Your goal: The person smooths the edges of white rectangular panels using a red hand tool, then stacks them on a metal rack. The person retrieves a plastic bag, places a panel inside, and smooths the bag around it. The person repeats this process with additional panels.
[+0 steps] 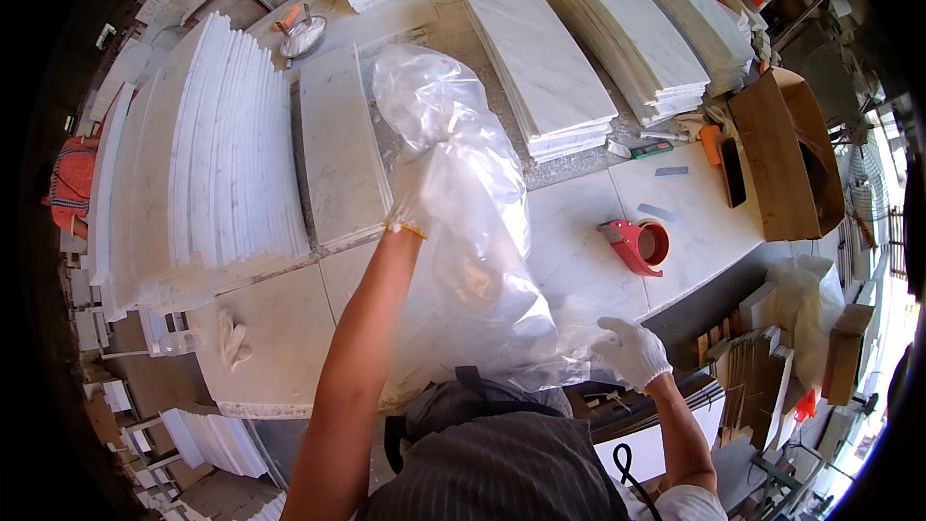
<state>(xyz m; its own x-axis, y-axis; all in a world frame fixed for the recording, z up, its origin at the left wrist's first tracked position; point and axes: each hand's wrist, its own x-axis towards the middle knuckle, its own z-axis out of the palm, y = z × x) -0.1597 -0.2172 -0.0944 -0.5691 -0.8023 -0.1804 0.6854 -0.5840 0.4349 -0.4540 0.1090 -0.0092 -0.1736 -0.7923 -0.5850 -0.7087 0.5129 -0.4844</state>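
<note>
Stretching across the pale counter (709, 207), a crumpled clear plastic sheet (487, 241) lies between a marble slab (338, 140) at left and a slab stack (540, 63) and red tape dispenser (632, 248) at right. The gloved left grip (415, 188) is against its upper part, too blurred to tell whether closed; the gloved right grip (632, 352), fingers bent, is at its near right edge, hold likewise unclear.

The left hand (413, 191) blurs into the film (492, 241); its grip cannot be made out. The lower edge cuts off the apron (492, 468) and left forearm (349, 376).
</note>
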